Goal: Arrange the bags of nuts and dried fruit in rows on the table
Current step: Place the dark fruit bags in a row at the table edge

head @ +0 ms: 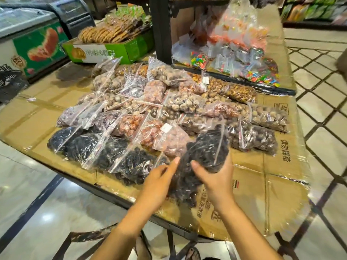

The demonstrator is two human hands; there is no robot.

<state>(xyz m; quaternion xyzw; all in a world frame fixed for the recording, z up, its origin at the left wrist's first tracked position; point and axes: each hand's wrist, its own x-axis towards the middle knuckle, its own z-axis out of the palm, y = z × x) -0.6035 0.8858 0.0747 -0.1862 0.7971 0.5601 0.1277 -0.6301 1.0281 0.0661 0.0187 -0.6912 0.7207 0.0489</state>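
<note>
The right hand (216,179) grips a dark bag (204,147) of dried fruit. Its thumb is curled over the near face and its fingers are wrapped round the right side. The bag is tilted just above the near edge of the table (266,184), and its lower end hangs down between the two wrists, over the cardboard that covers the tabletop.

The left hand (159,177) is open, with straight fingers laid against the bag's left side, touching it but not curled round it.

Just left of the left hand is a row of dark bags (105,152), lying side by side along the near edge; the nearest sits just beside the fingertips. Just beyond both hands lie pink bags (169,139), one with a white label on top. Beyond those, nut bags (184,104) are heaped and overlapping, and more of them spread out beyond and to the right of the right hand.

Well beyond the right hand are candy bags (257,74) in bright colours. Well beyond the left hand sits a green box (116,51) of round biscuits.
</note>
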